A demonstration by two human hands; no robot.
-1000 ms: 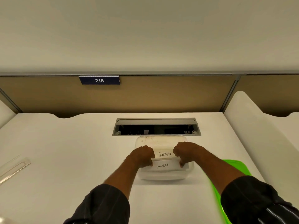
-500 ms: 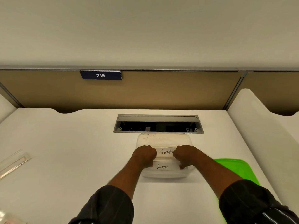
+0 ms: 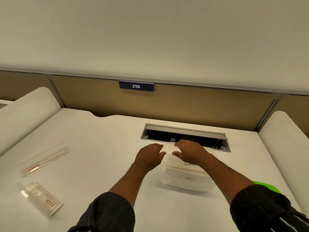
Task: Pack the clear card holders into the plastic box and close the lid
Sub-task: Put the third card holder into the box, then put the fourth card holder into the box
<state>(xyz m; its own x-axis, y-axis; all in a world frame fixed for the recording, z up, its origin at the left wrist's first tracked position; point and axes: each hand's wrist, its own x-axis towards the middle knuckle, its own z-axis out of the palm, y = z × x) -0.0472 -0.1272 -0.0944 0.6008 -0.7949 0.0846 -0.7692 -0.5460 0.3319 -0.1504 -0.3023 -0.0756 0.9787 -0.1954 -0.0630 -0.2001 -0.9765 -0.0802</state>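
Shifting since the earlier frame: both hands are now lying further toward the far end of the box, fists loosened into flatter, spread fingers, and the view is swinging left, bringing two more items on the desk into sight.

Item — clear, soft-cornered rectangular plastic box (image 3: 187,179), standing at centre of the white laminate desk (image 3: 100,148), just near of the grey metal cable hatch (image 3: 184,137). Its walls are looking thin, glossy and blurred; cards lettered by hand are showing through, one reading roughly "LION".

Item — left hand (image 3: 149,155), hovering at the box's far left corner, fingers curled loosely. Whether it is gripping anything cannot be told.

Item — right hand (image 3: 191,152), lying palm-down over the far end, fingers half spread, seemingly pressing the contents flat rather than clasping; a judgement only.

Item — long, narrow clear card holder (image 3: 46,159), lying flat at far left, well apart from the box, with a reddish strip inside.

Item — shorter clear packet with a red label (image 3: 41,197), lying nearer, at left, also unpacked.

Item — bright green plastic lid (image 3: 265,187), lying at right beside the box, mostly hidden by the dark striped sleeve (image 3: 267,210) — placed within reach, probably for closing last.
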